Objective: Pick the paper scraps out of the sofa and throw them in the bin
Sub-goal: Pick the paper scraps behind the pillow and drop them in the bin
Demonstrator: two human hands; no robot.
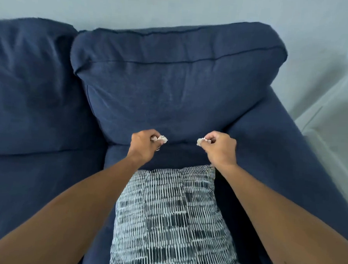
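Note:
A dark blue sofa (171, 87) fills the view. My left hand (143, 145) is closed around a small crumpled white paper scrap (162, 139) that pokes out past the fingers. My right hand (220, 149) pinches another crumpled white scrap (200, 141). Both hands hover just above the crease where the right back cushion meets the seat, about a hand's width apart. No bin is in view.
A black-and-white patterned throw pillow (170, 216) lies on the seat between my forearms. The sofa's right armrest (285, 141) runs along the right side, with a pale wall (135, 6) behind and pale floor (334, 124) at right. A second back cushion (30, 84) sits to the left.

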